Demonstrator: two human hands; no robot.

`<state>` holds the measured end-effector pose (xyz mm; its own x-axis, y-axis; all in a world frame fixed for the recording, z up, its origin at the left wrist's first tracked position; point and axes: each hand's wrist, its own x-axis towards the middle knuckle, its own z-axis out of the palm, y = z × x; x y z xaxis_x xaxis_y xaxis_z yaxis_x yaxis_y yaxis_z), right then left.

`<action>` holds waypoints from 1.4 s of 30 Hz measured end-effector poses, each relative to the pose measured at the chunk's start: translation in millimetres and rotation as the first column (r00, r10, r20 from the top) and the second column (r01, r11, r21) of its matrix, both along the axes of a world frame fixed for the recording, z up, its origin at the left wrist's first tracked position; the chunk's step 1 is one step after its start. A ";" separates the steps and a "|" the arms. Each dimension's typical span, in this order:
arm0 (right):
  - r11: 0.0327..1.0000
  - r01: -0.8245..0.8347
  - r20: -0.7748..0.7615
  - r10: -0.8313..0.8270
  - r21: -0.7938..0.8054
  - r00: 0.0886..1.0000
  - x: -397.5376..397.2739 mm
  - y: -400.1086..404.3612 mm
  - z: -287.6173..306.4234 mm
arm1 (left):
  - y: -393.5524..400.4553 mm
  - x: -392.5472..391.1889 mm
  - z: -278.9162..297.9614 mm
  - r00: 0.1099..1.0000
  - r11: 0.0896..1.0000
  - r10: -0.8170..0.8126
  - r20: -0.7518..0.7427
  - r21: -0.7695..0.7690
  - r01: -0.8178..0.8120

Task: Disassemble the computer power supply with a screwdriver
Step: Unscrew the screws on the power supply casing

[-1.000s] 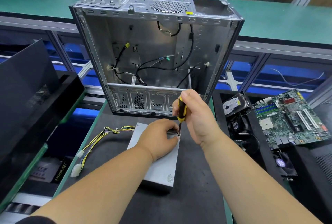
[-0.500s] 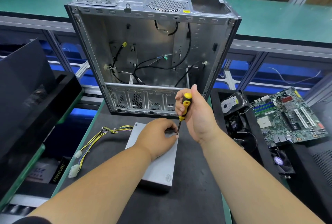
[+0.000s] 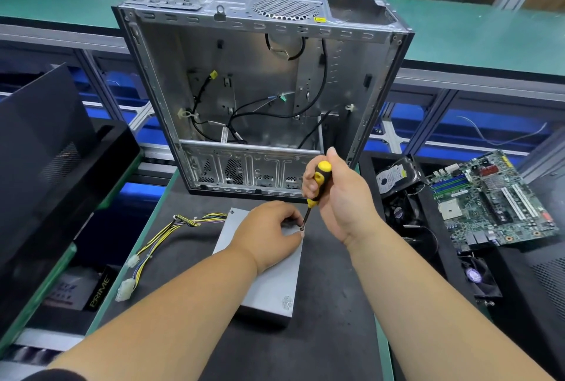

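Note:
A grey metal power supply (image 3: pixel 272 283) lies flat on the dark mat, its yellow and black cable bundle (image 3: pixel 159 240) trailing to the left. My left hand (image 3: pixel 269 234) rests on its top near the far right corner, fingers curled beside the screwdriver tip. My right hand (image 3: pixel 345 197) grips a yellow and black screwdriver (image 3: pixel 316 185), held nearly upright, with its tip on that corner of the power supply. The screw itself is hidden by my fingers.
An empty open computer case (image 3: pixel 260 90) stands upright just behind the power supply. A motherboard (image 3: pixel 495 200), a hard drive (image 3: pixel 394 179) and fans (image 3: pixel 477 276) lie in black bins on the right. A black panel (image 3: pixel 39 142) leans at the left.
My right hand has lifted slightly and turned on the screwdriver handle, exposing its yellow top. The left hand and power supply have stayed put.

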<state>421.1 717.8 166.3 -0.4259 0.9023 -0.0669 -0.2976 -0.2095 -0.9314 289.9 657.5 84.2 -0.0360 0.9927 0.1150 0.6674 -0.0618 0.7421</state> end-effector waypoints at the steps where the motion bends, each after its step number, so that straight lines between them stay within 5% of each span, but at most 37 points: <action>1: 1.000 0.006 0.022 -0.006 0.003 1.000 -1.6 -0.4 -0.1 | -0.1 0.1 0.3 1.000 1.000 0.001 0.001 -0.002 -0.001; 10: 0.993 -0.035 0.049 0.030 0.111 0.998 -4.2 -1.4 -0.2 | 1.1 0.4 -0.1 1.000 1.000 0.003 -0.006 0.006 -0.003; 17: 0.995 -0.078 0.116 0.072 0.053 0.991 5.0 7.5 2.3 | 0.8 -0.3 -1.6 1.000 1.000 0.001 -0.017 0.005 -0.001; 30: 0.994 -0.085 -0.053 0.088 0.062 0.995 -5.5 -3.3 -2.6 | 1.4 -0.2 -1.1 1.000 1.000 0.006 -0.027 0.012 -0.006; 35: 0.989 -0.100 0.022 0.098 0.107 0.995 2.9 -2.4 -2.4 | 1.7 0.2 1.7 0.999 1.000 -0.004 -0.032 0.009 0.004; 42: 1.000 0.009 -0.004 -0.010 -0.020 1.000 5.3 3.7 1.7 | 1.8 0.8 0.5 0.999 1.000 0.015 -0.044 0.012 -0.014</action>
<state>426.4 721.5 168.1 -0.4176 0.9048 -0.0833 -0.3032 -0.2252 -0.9259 290.6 659.3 84.7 -0.0448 0.9907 0.1283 0.7000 -0.0605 0.7116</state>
